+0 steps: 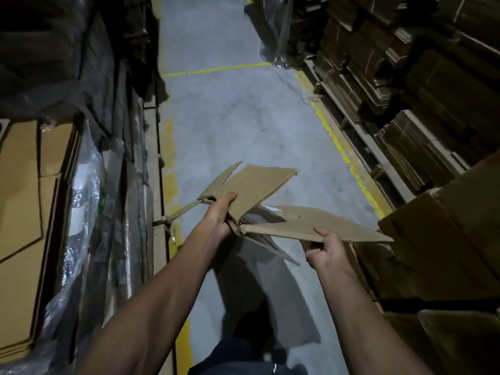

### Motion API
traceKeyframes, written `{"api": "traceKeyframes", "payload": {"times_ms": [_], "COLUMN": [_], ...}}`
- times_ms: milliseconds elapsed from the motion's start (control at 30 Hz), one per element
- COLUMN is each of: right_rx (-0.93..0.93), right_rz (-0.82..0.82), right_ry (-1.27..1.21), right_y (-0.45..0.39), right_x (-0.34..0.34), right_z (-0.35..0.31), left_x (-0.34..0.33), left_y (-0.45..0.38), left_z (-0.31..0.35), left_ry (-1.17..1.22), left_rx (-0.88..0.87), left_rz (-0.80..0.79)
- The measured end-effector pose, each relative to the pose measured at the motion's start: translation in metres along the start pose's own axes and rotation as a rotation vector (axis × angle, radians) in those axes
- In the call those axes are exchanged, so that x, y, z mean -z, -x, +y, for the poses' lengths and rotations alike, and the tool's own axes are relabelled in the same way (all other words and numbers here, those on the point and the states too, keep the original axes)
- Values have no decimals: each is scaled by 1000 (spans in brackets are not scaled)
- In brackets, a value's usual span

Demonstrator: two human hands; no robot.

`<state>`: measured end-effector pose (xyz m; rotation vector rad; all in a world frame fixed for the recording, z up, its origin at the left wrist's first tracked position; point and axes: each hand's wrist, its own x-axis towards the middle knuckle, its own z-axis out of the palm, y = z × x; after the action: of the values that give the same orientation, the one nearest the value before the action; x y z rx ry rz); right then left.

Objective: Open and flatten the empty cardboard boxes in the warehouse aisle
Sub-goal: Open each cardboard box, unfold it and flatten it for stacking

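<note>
now both hands, left hand (219, 212) and right hand (326, 249), gripping the cardboard box (270, 207)

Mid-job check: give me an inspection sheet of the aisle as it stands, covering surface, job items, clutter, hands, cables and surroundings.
Surface: grey concrete floor with yellow lines along both sides and across.
Job's things: one cardboard box held in the air, opened out, panels spread, not yet flat.
Clutter: loose clear plastic wrap by the right-hand stacks.
Grippers: left hand grips the box at its fold; right hand grips the near panel's edge.
Cables: nothing seen.
Surroundings: plastic-wrapped flat cardboard stack on the left; stacked flat cartons and a large closed box on the right.
</note>
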<state>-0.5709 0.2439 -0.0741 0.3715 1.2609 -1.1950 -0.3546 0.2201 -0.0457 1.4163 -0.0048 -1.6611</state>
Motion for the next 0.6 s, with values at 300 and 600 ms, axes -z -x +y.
{"api": "traceKeyframes", "payload": {"times_ms": [300, 600], "right_rx": [42, 74], "right_rz": [15, -18], "right_ry": [76, 306], "right_y": [-5, 18], "right_x": [-22, 5], "right_z": [-4, -10], "left_x": [27, 33], "left_y": [65, 137], "left_z": [-30, -126], "left_ry": [96, 203], "left_rx": [-190, -205], "left_rz": [132, 253]}}
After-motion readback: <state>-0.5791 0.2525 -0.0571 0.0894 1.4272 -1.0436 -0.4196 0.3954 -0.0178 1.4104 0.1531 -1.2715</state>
